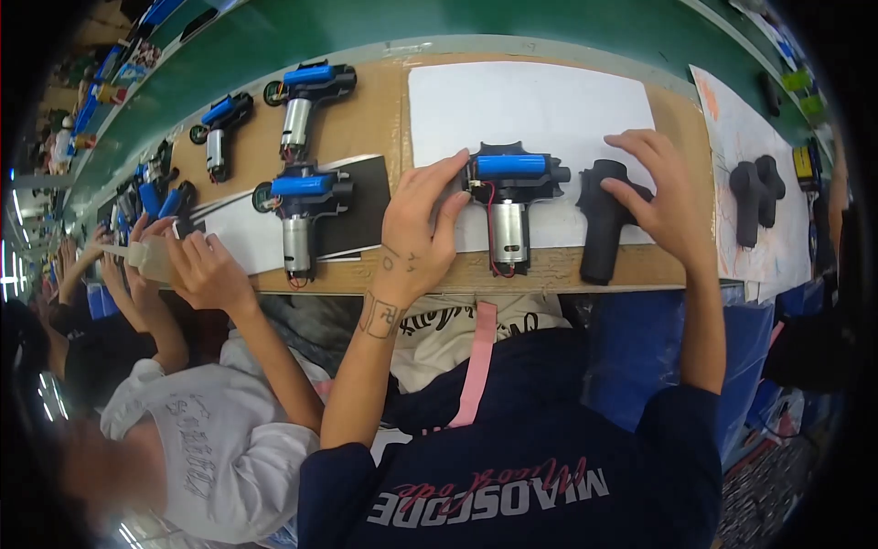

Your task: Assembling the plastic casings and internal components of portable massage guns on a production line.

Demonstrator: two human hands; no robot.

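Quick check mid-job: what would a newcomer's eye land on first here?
Probably the bright blue cylinder above a silver one in the opened black tool before the wearer, with the left hand at its left end. Just to its right, a plain black shell stands out against the white sheet, the right hand spread around its top. Similar opened tools lie to the left.

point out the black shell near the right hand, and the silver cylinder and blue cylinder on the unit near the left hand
Black shell [601,222]: head view, middle of its body
Silver cylinder [512,236]: head view, middle of its side
Blue cylinder [510,166]: head view, its upper side
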